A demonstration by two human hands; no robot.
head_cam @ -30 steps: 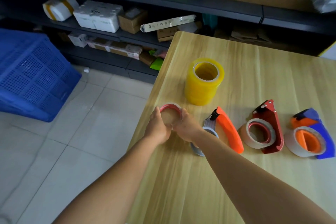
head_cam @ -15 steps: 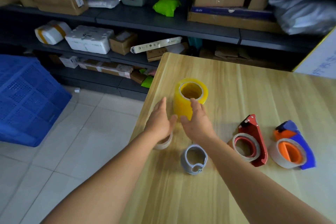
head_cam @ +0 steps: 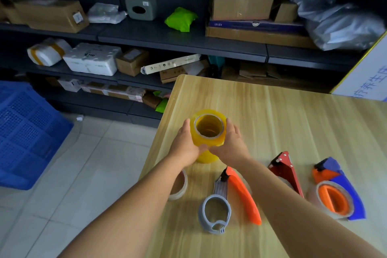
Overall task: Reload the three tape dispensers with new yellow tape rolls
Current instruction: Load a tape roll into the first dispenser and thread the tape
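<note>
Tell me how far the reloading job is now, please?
Done: the grey-orange dispenser is empty, its old core beside it. In hand: left hand and right hand grip the yellow roll stack. Left: red dispenser and blue dispenser hold old rolls.

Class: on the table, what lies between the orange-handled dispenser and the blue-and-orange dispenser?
The red dispenser, partly hidden by the right forearm, lies between the orange-handled dispenser and blue-and-orange dispenser, in the head view.

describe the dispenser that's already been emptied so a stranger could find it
On the wooden table, look just nearer than the yellow tape stack that both hands hold. The grey-and-orange dispenser lies there; unlike the red and blue ones to its right, its grey hoop holds no roll.
</note>
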